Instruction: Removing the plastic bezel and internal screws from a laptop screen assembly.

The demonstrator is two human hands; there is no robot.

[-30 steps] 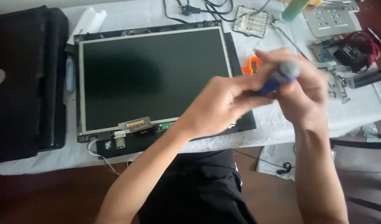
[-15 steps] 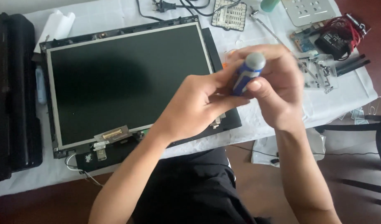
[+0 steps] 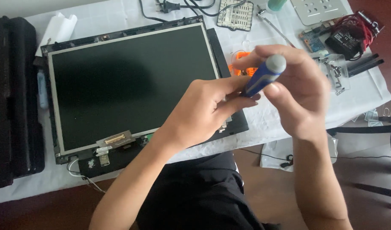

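Blue screwdriver [image 3: 263,76] in both hands, above laptop screen panel [image 3: 131,83], orange case [image 3: 240,64] behind.

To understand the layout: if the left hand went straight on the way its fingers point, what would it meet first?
The left hand points right and up, and already touches the blue screwdriver that the right hand holds.

Black case [image 3: 10,102] left; cables [image 3: 170,7], circuit board [image 3: 312,40] (blue) behind.

Soft, even daylight; faint sheen on the dark screen [image 3: 131,83]; mild blur throughout; shadows weak.
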